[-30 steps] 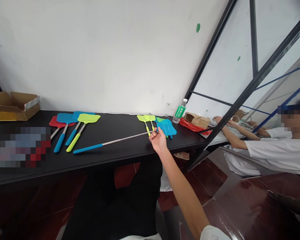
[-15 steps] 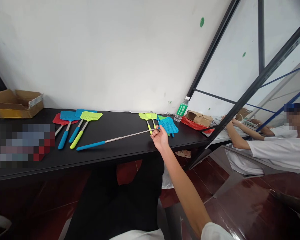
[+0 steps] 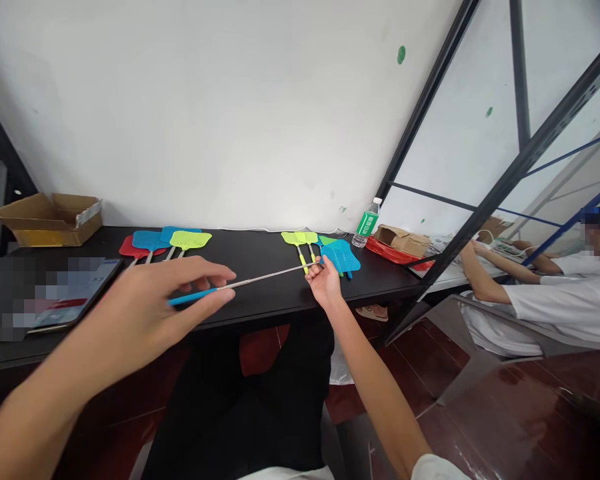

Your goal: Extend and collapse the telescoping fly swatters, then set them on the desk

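A blue fly swatter (image 3: 341,257) with a long, drawn-out metal rod is pinched in my right hand (image 3: 325,281) just below its head. The rod slants left across the black table to a blue handle. My left hand (image 3: 165,300) hovers over that handle with thumb and fingers apart, hiding part of it. Behind my left hand lie a red swatter (image 3: 129,247), blue swatters (image 3: 147,239) and a lime-green swatter (image 3: 191,239), their handles mostly hidden. Beside my right hand are lime-green swatters (image 3: 300,238) and others partly covered by the held one.
An open cardboard box (image 3: 55,233) and a tablet-like device (image 3: 83,293) are at the left of the table (image 3: 250,250). A water bottle (image 3: 367,223) stands at right near a torn carton (image 3: 403,240) on red plastic. Beyond the metal frame (image 3: 480,220) sits a person (image 3: 555,300).
My left hand has come in from the lower left and reached over the blue handle. My right hand still holds the swatter near its head. The view has shifted slightly.
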Demonstrator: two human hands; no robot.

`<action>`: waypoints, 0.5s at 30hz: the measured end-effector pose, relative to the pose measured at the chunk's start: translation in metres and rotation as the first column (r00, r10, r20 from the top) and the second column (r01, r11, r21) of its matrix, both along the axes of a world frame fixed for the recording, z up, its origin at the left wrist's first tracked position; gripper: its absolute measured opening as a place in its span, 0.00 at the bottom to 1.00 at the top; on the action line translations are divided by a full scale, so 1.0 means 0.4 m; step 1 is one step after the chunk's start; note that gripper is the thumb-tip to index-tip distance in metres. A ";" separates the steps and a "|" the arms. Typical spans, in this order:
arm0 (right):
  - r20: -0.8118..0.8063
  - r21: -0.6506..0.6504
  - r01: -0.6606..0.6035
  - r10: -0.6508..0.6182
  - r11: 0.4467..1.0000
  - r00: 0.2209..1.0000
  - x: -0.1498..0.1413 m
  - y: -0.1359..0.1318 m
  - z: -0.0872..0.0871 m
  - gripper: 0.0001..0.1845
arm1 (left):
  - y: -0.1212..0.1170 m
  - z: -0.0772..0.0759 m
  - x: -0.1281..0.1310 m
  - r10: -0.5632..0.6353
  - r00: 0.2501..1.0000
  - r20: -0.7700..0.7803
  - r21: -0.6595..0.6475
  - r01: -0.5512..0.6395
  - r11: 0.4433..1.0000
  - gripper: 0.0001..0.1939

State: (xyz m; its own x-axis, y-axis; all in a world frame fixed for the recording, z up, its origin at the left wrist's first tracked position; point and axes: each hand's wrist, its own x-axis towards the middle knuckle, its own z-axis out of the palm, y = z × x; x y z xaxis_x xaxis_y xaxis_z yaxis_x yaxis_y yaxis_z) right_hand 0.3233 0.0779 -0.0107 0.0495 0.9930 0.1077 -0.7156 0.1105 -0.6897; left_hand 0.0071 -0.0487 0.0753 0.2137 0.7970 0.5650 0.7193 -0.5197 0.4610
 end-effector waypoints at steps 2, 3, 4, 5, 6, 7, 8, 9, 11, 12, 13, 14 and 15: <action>0.000 -0.005 0.004 -0.004 1.000 1.000 0.000 0.001 0.000 0.12 | 0.060 -0.038 -0.006 -0.010 0.998 -0.058 -0.025 0.009 1.000 0.24; 0.001 -0.006 0.005 -0.005 1.000 1.000 0.000 0.001 0.000 0.12 | 0.095 -0.066 -0.013 -0.005 0.997 -0.079 -0.037 0.002 0.999 0.25; 0.001 -0.005 0.006 -0.006 1.000 1.000 0.000 0.002 0.000 0.12 | 0.128 -0.098 -0.020 0.012 0.997 -0.071 -0.033 -0.014 0.999 0.26; 0.000 -0.002 0.006 -0.006 1.000 1.000 0.001 0.003 0.000 0.12 | 0.158 -0.129 -0.029 -0.003 0.996 -0.086 -0.061 -0.002 0.998 0.26; -0.001 0.000 0.006 -0.006 1.000 1.000 0.001 0.003 0.000 0.12 | 0.182 -0.158 -0.038 -0.016 0.995 -0.101 -0.083 0.008 0.997 0.25; 0.001 0.001 0.007 -0.007 1.000 1.000 0.001 0.004 0.000 0.12 | 0.200 -0.182 -0.047 -0.033 0.992 -0.124 -0.106 0.019 0.994 0.24; 0.005 0.000 0.010 -0.010 1.000 1.000 0.002 0.004 0.001 0.12 | 0.211 -0.200 -0.054 -0.031 0.991 -0.131 -0.105 0.017 0.994 0.22; 0.013 -0.001 0.013 -0.013 1.000 1.000 0.002 0.004 0.001 0.12 | 0.216 -0.211 -0.060 -0.033 0.991 -0.129 -0.112 0.018 0.993 0.22; 0.029 0.001 0.018 -0.018 1.000 0.999 0.001 0.003 0.002 0.13 | 0.216 -0.216 -0.067 -0.034 0.995 -0.094 -0.138 0.021 0.990 0.21; 0.033 0.004 0.018 -0.018 1.000 0.999 0.001 0.002 0.002 0.14 | 0.212 -0.213 -0.069 -0.037 0.997 -0.061 -0.161 0.027 0.987 0.21; 0.033 0.008 0.017 -0.018 1.000 0.999 0.000 0.001 0.002 0.14 | 0.208 -0.208 -0.071 -0.037 0.999 -0.015 -0.188 0.033 0.982 0.21; 0.030 0.010 0.015 -0.015 1.000 0.999 0.000 0.000 0.002 0.15 | 0.203 -0.202 -0.071 -0.034 0.999 0.040 -0.215 0.042 0.976 0.20; 0.024 0.010 0.012 -0.012 1.000 1.000 -0.001 0.000 0.002 0.15 | 0.200 -0.196 -0.072 -0.030 0.994 0.102 -0.240 0.054 0.969 0.20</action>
State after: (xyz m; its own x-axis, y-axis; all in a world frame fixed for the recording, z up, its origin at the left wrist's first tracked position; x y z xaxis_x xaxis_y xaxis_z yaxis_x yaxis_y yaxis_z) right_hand 0.3230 0.0778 -0.0100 0.0587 0.9911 0.1192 -0.6972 0.1261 -0.7057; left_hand -0.0217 0.0311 -0.0031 0.2032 0.9040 0.3762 0.6449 -0.4126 0.6433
